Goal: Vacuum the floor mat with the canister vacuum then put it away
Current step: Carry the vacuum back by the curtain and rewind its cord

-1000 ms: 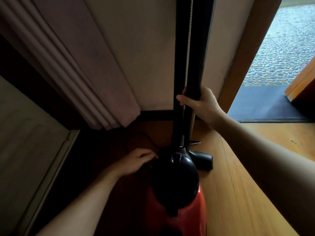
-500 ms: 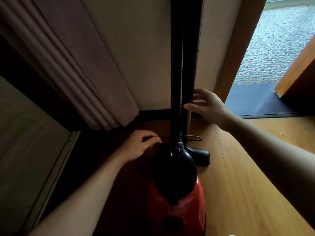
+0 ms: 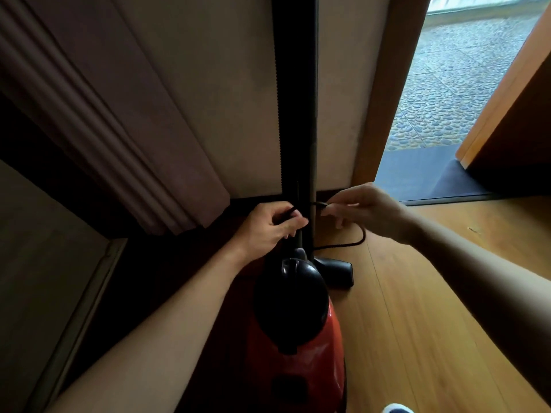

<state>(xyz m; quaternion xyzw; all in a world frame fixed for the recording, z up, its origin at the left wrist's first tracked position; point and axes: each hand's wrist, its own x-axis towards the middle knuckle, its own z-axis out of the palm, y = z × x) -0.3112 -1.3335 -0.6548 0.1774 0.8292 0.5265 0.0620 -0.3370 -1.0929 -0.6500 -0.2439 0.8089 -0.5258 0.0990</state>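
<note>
The red and black canister vacuum (image 3: 301, 335) stands on the wooden floor against the wall. Its black wand and ribbed hose (image 3: 295, 93) rise straight up along the wall, and the black floor nozzle (image 3: 337, 269) lies beside the canister. A thin black power cord (image 3: 348, 244) loops over the floor to the right of the wand. My left hand (image 3: 268, 226) grips the cord just left of the wand. My right hand (image 3: 363, 208) pinches the cord on the wand's right side. The dark floor mat (image 3: 417, 171) lies in the doorway at the right.
A folded pale curtain (image 3: 125, 120) hangs at the left, reaching almost to the floor. A wooden door frame (image 3: 384, 93) borders the doorway, with a pebbled floor (image 3: 459, 79) beyond it and an open wooden door (image 3: 512, 93) at far right. A light panel (image 3: 38, 278) fills the lower left.
My right hand let go of the wand and dropped to the cord. My left hand rose from beside the canister and took hold of the cord by the wand.
</note>
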